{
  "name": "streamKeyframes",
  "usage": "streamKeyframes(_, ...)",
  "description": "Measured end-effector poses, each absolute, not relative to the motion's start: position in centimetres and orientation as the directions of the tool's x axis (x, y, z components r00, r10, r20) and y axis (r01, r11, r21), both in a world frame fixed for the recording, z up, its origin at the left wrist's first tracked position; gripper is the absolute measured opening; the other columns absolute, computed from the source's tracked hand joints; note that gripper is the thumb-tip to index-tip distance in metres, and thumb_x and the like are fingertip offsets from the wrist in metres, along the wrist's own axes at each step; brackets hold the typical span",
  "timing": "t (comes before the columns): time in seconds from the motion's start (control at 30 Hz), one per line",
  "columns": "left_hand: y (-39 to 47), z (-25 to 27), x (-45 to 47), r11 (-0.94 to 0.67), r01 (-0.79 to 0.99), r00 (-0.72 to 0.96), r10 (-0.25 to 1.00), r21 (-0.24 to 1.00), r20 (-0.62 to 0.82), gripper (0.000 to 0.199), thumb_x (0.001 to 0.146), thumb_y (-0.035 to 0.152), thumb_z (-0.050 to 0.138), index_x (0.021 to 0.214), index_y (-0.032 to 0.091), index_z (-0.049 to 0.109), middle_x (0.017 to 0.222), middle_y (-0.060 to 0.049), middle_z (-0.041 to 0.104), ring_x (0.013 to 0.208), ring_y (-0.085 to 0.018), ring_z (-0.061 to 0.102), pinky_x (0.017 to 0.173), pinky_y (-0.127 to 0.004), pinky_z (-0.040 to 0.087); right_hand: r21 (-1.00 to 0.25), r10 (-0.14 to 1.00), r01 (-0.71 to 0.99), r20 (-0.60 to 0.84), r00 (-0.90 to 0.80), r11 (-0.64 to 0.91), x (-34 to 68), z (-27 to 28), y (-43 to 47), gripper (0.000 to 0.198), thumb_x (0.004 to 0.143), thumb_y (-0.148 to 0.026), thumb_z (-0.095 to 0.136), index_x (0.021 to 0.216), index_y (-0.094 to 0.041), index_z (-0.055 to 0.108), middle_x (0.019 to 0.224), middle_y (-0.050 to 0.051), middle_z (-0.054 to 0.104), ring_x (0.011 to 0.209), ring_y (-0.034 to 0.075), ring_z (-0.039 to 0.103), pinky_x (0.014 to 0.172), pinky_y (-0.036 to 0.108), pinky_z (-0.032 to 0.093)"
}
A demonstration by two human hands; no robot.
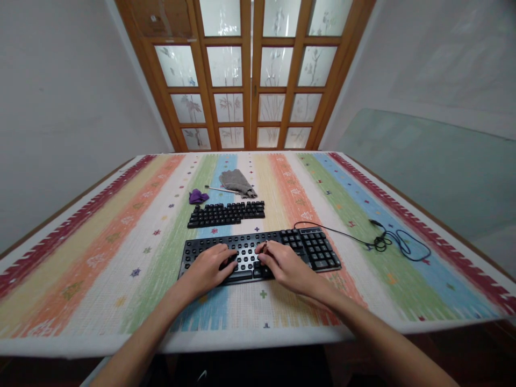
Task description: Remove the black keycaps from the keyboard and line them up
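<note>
Computer keyboard [246,259]: flat on the striped tablecloth [94,260], right in front of the person, long axis running left-right, spacebar [237,278] edge toward them, number pad [322,252] at the right end
Left hand [205,266]: fingers curled over the capless part, probably steadying it, can't tell if it's gripping anything
Right hand [286,264]: fingertips bunched near the middle, can't tell what's pinched
Loose keycaps [226,215]: rows just behind, guessing that keeps the layout order
Cable [350,235]: trails off right, clear of both hands

Single head-worn view over the multicolour-striped, cloth-covered table [105,290], from its near side, facing forward and down; black rectangular keyboard [245,261] close, brown wooden glass-paned doors [257,80] far.
</note>
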State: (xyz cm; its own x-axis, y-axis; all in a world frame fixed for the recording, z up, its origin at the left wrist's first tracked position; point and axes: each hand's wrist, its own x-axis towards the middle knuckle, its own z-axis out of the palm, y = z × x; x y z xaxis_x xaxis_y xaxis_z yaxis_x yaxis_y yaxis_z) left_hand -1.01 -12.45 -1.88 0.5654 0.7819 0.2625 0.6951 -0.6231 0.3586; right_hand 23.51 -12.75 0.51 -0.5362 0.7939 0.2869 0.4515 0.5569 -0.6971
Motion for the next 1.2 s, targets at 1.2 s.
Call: streamKeyframes(1.2,-11.5,-0.6,3.2,0.206,-0.101,0.493,0.860,0.973,-0.131,0.061,0.063,0.028,0.086,0.116,0.017,0.057,0.092,-0.002,0.063,0.080,-0.013,0.061,0.082,-0.031,0.047,-0.888,0.773,0.213,0.211,-0.599,0.407,25.1,4.3,-9.6,0.036,0.101,-0.046,0.038,0.099,-0.016,0.058,0.084,0.004,0.060,0.075,0.016,0.062,0.073,0.030,0.048)
